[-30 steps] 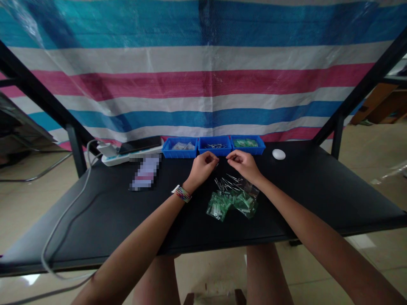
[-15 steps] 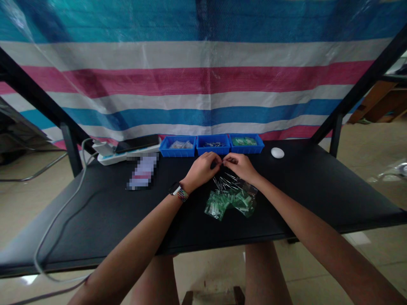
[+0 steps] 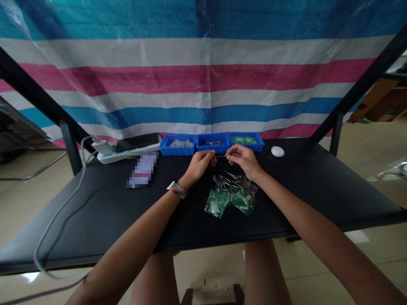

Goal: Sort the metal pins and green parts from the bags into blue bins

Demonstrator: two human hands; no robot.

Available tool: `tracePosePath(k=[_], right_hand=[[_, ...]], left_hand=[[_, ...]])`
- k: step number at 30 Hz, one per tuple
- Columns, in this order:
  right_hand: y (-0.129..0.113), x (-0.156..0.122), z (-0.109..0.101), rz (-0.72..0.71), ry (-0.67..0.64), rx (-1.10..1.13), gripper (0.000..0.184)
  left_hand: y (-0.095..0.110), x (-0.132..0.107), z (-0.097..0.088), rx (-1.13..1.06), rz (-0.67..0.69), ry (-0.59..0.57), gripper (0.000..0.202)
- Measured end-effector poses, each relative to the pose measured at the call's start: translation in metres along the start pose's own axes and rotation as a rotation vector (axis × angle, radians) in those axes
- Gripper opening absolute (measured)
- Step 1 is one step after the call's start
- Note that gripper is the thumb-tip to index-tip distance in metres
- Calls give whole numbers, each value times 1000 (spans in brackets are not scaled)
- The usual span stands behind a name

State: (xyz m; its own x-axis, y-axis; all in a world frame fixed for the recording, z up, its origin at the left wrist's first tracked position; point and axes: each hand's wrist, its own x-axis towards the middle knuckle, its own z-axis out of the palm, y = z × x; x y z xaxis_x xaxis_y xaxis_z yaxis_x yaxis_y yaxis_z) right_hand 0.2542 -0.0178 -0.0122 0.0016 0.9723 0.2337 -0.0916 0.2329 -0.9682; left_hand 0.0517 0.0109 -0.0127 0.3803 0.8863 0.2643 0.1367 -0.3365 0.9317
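Observation:
A thin metal rod [image 3: 221, 156] spans the small gap between my two hands, above the table by the blue bins. My right hand [image 3: 244, 160] pinches its right end between thumb and fingertips. My left hand [image 3: 201, 164] is closed at the other end; what its fingers hold is hidden. Below the hands lies a loose pile of similar thin metal rods [image 3: 225, 181], pointing various ways. Nearer to me, clear bags with green print [image 3: 230, 200] hold small pale pieces.
Three blue bins stand at the back: one with clear bags [image 3: 177, 151], one with metal rods [image 3: 212, 149], one with green bags [image 3: 248, 148]. A white rounded object [image 3: 277, 151] lies right. Left are a power strip [image 3: 110, 157], a dark phone-like slab [image 3: 136, 142] and a blurred-out item [image 3: 143, 170].
My hands have drawn apart from touching fingertips, and a thin metal rod now shows between them. Both have shifted slightly toward the bins. The rod pile and bags have stayed put.

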Motion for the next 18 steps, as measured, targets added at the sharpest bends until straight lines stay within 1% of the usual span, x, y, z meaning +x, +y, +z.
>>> tracePosePath(k=[2, 5, 8, 12, 15, 18], right_hand=[[0, 0, 0, -6, -7, -9, 31], [0, -1, 1, -7, -17, -5, 31], [-1, -1, 1, -2, -9, 1, 31], [-2, -2, 0, 67, 27, 10, 29], [-2, -1, -1, 109, 63, 27, 30], [-1, -1, -1, 121, 59, 44, 31]], left_hand=[[0, 1, 0, -46, -29, -43, 48], [2, 1, 2, -72, -30, -62, 43], [5, 0, 3, -92, -23, -38, 35], [4, -1, 4, -131, 5, 8, 21], [3, 0, 4, -136, 13, 33, 19], [2, 1, 5, -132, 12, 47, 21]])
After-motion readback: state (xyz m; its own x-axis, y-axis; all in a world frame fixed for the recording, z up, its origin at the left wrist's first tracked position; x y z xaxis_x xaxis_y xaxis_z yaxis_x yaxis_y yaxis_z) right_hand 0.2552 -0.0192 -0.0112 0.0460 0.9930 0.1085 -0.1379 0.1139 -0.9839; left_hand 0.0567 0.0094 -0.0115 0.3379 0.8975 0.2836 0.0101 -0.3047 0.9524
